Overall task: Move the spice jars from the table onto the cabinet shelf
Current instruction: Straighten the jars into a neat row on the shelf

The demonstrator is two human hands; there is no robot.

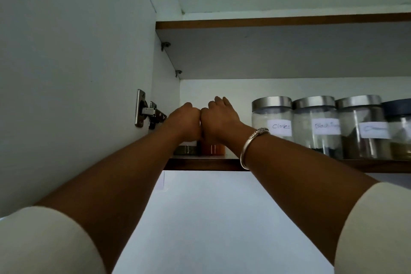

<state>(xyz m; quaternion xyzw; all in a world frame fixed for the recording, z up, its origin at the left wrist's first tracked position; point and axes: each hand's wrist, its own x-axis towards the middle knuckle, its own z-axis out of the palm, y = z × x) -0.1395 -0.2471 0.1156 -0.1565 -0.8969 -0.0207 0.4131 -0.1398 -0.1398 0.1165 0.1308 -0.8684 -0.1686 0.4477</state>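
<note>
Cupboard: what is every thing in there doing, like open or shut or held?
Cupboard door: open.
Left hand: grips leftmost jar, standing on shelf.
Right hand: grips orange jar, standing on shelf.
Cloves jar: upright, lid on.
Second silver-lidded jar: upright, lid on.
Third silver-lidded jar: upright, lid on.
Dark-lidded jar: upright, lid on.

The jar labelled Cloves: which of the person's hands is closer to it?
Right. The right hand sits just left of the Cloves jar, not touching it. The left hand lies farther left, touching the right hand, nearer the door hinge.
</note>
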